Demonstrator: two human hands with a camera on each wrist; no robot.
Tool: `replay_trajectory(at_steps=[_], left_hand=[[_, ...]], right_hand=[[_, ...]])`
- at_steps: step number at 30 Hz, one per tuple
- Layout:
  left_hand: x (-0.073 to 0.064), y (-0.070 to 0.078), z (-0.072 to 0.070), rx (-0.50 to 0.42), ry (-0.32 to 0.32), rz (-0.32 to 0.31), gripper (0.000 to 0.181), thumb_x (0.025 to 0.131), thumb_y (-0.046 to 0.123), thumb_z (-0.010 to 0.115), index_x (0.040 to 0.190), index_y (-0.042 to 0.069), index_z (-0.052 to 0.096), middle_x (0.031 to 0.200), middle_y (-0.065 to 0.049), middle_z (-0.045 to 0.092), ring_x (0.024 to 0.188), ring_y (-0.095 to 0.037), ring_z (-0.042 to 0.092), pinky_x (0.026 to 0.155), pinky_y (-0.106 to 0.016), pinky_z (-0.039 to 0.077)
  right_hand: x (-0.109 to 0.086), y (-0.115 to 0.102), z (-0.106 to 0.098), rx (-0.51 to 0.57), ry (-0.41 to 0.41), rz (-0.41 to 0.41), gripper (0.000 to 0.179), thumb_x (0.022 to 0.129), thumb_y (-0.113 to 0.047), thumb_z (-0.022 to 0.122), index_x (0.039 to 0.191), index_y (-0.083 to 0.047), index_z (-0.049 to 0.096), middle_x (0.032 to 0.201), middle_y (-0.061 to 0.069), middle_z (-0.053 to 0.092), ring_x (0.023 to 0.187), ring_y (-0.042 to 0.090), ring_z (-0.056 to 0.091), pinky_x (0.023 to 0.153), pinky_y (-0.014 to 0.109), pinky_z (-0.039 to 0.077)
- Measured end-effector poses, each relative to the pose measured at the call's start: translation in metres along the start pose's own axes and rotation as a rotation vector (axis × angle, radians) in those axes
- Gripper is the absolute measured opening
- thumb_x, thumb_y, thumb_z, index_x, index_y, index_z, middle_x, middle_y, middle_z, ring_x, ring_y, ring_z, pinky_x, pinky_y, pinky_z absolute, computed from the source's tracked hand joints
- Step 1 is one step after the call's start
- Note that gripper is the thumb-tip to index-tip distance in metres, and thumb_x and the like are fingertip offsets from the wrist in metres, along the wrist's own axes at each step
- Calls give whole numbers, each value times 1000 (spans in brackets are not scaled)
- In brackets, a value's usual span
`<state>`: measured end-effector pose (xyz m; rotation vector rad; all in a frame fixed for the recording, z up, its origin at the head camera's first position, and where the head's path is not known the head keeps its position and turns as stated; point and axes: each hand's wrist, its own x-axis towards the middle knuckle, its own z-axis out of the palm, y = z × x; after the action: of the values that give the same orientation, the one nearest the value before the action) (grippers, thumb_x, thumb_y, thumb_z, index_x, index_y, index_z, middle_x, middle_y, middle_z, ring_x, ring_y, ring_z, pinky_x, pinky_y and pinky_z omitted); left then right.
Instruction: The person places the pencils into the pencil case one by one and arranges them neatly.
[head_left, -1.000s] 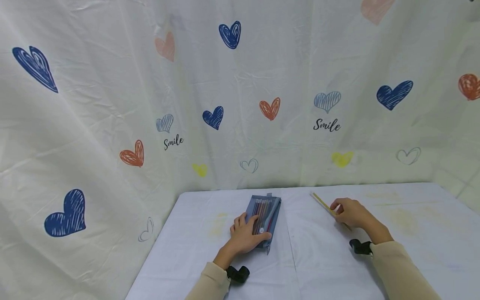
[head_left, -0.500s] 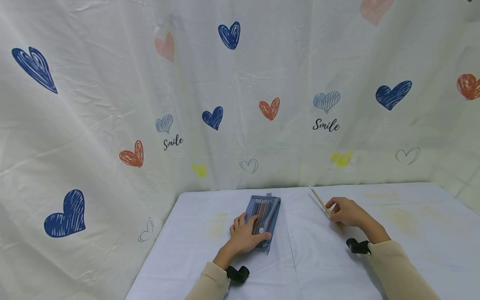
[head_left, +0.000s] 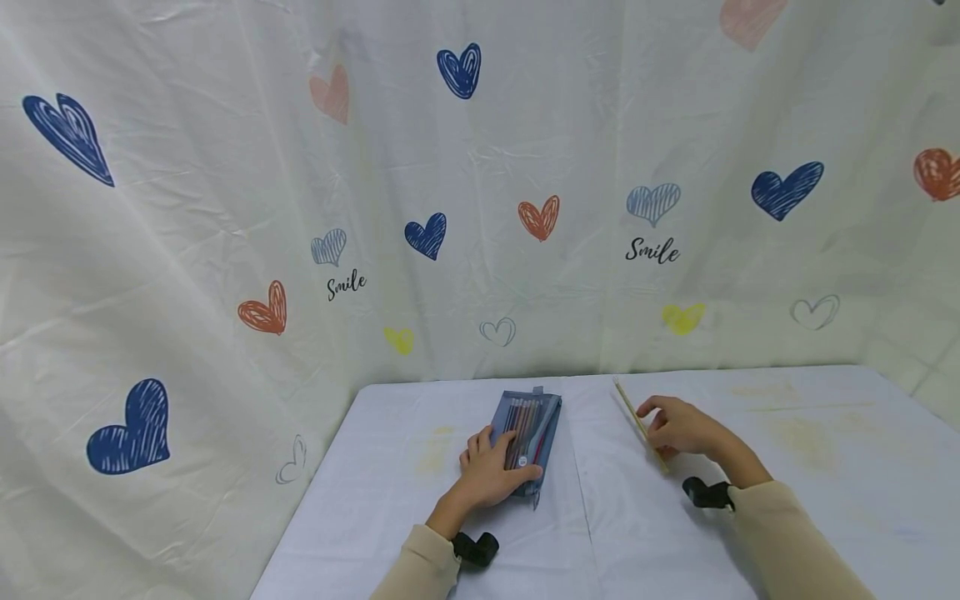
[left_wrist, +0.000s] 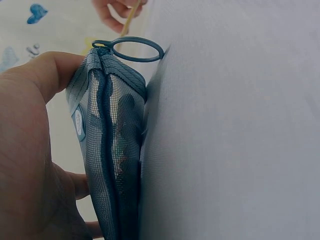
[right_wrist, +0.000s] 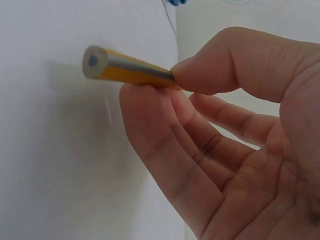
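My left hand (head_left: 489, 477) rests on a blue mesh pencil case (head_left: 542, 433), its fingers spread over the case's upper face and left side. Through the case several pencils show side by side. In the left wrist view, the zipper runs along the case's edge and ends in a ring pull (left_wrist: 137, 49) near my thumb (left_wrist: 62, 75). My right hand (head_left: 686, 429) pinches a yellow pencil (head_left: 627, 402) between thumb and fingers, to the right of the case. Close up in the right wrist view, the pencil (right_wrist: 127, 68) has a dark stripe and a flat end with a bluish core.
A white cloth covers the table (head_left: 600, 533), with a crease running between my hands. Behind its far edge hangs a white curtain (head_left: 570, 317) printed with hearts and the word Smile. Black wrist straps (head_left: 476, 548) sit at both cuffs.
My right hand has moved a little to the left with the pencil, whose tilt has become steeper in the head view. My left hand and the pencil case have stayed where they were.
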<state>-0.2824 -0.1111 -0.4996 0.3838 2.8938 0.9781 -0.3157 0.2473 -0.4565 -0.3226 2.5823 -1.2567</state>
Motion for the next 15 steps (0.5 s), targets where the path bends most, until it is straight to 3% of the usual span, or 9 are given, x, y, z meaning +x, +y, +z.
replay_trajectory(at_steps=[15], left_hand=[[0, 0, 0, -12, -3, -1, 87, 88, 66, 65, 155, 16, 43, 166, -21, 21, 149, -40, 21, 111, -65, 20]], right_hand=[[6, -13, 26, 43, -121, -2, 51, 84, -1, 66, 132, 5, 50, 84, 7, 60, 70, 20, 61, 68, 35, 54]])
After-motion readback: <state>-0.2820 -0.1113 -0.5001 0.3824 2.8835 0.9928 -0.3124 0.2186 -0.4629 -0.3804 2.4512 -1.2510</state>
